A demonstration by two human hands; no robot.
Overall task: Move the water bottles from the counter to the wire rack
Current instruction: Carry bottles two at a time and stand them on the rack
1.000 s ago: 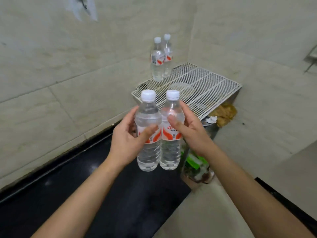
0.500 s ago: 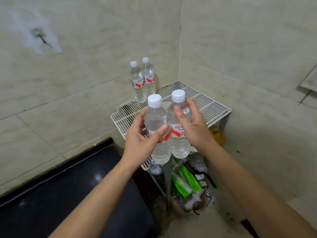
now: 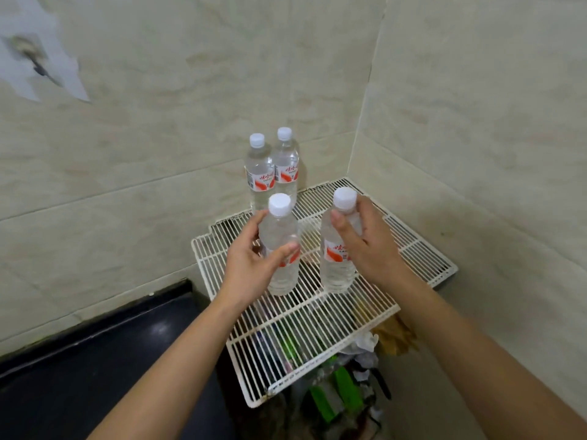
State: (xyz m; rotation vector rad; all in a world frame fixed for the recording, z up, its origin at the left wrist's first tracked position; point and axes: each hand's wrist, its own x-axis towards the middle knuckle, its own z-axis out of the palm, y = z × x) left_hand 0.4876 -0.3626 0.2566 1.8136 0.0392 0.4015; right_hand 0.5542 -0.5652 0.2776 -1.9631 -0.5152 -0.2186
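Centre of frame: left hand (image 3: 251, 268) wrapped round the body of the left bottle (image 3: 282, 276), thumb across the label. Right hand (image 3: 371, 246) grasps the right bottle (image 3: 333, 268) high up, thumb and fingers at neck and shoulder. Both bottles are upright and capped with a gap between them, bases level with the white wire rack (image 3: 317, 319); cannot tell if they rest on the wires. Rear pair of bottles (image 3: 259, 176) stands side by side at the rack's far edge, against the tiled wall (image 3: 158, 154). Black counter (image 3: 79, 369) lower left. Rubbish (image 3: 336, 395) under the rack, lower centre.
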